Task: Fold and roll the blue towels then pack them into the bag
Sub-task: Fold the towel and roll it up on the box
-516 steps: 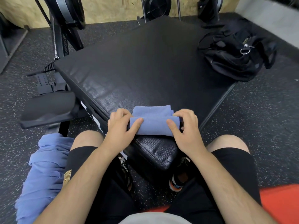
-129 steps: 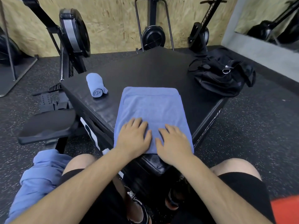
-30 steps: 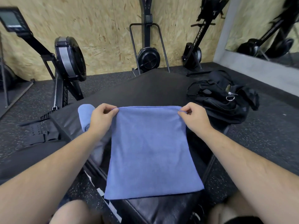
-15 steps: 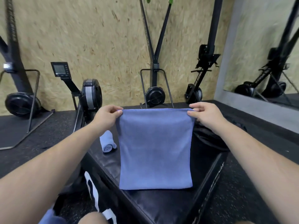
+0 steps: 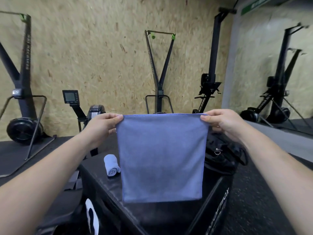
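Left hand (image 5: pixel 101 126): grip closed in a pinch on the upper left corner of the blue towel (image 5: pixel 161 156). The thumb lies on the near face and the fingers are curled behind the cloth.

Right hand (image 5: pixel 221 123): the same grip on the upper right corner, with the thumb to the front and the fingers folded behind.

Both arms are stretched forward. The top hem runs taut and nearly level between the two hands.

The blue towel hangs flat and upright as a smooth rectangle (no creases visible on the near face). Its lower hem hangs in front of the black padded table (image 5: pixel 105 187). Whether the hem touches the table surface cannot be told from this angle.

A rolled towel (image 5: pixel 111 165), pale blue, lies on the table just left of the hanging cloth. It is apart from both hands, with its spiral end facing the camera.

The bag (image 5: pixel 221 158), black, sits on the right side of the table, partly hidden behind the towel's right edge. A metal ring shows on its upper side.

Behind stands a chipboard wall (image 5: pixel 101 56) with exercise machines along it. A mirror (image 5: pixel 274 65) is at the right.
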